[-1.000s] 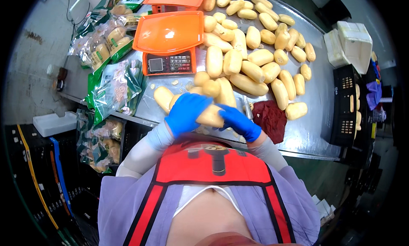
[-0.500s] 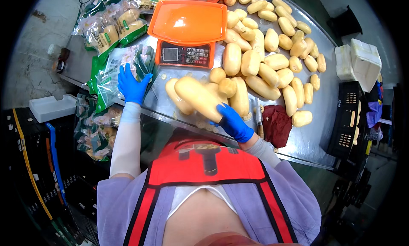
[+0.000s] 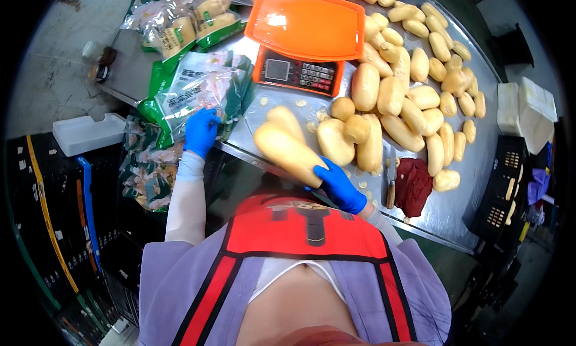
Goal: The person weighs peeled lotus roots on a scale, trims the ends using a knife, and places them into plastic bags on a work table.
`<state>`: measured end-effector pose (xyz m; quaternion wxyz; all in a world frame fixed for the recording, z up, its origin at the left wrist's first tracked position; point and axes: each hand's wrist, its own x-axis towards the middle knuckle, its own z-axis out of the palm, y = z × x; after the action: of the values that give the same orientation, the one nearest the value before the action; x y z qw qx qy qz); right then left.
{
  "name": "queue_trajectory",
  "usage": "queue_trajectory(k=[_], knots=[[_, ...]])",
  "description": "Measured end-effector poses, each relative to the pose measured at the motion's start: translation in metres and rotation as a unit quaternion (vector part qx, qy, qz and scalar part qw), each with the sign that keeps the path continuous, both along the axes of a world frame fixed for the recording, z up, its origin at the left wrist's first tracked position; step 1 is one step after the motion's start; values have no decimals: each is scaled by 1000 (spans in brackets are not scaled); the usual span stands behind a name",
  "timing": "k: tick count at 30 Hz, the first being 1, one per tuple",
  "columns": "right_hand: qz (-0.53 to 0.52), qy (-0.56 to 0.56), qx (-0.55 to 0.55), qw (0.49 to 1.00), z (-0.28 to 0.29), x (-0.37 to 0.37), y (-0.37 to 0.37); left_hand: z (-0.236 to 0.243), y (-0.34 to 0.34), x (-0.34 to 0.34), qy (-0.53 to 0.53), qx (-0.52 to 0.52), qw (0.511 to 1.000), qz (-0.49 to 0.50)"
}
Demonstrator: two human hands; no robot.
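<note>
My right hand [image 3: 342,187], in a blue glove, grips the near end of a long pale lotus root [image 3: 282,149] and holds it over the table's front edge. A second lotus root [image 3: 287,121] shows partly behind it; whether it is also held cannot be made out. My left hand [image 3: 203,132], gloved in blue too, has its fingers curled at the near edge of a flat printed plastic bag [image 3: 195,88], the top one of a stack. Beyond the hands stands an orange scale [image 3: 300,73] with a wide tray.
Many lotus roots [image 3: 390,97] cover the table's right side. A knife [image 3: 391,187] lies beside a dark red cloth [image 3: 414,187]. Filled bags [image 3: 174,31] sit at the far left. Black crates [image 3: 501,187], white foam boxes [image 3: 522,109] and a white tray [image 3: 90,135] surround the table.
My left hand has moved nearer along the bag, its spread fingers now curled at the edge. The lotus root stays in my right hand. The whole view has shifted.
</note>
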<state>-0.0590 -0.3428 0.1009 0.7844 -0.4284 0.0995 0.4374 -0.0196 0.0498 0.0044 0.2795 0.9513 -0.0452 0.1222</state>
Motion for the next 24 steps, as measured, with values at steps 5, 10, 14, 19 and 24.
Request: queue_trajectory(k=[5, 10, 14, 19, 24], knots=[[-23, -24, -28, 999, 0, 14, 8, 33, -43, 18, -65, -28, 995, 75], [-38, -66, -58, 995, 5, 24, 22, 29, -84, 59, 2, 23, 984, 178], [-40, -78, -51, 995, 10, 27, 26, -43, -28, 65, 60, -36, 987, 143], [-54, -89, -57, 993, 6, 23, 18, 15, -42, 41, 144, -307, 935, 100], [-23, -168, -84, 982, 2, 38, 28, 37, -51, 10, 51, -152, 981, -106]])
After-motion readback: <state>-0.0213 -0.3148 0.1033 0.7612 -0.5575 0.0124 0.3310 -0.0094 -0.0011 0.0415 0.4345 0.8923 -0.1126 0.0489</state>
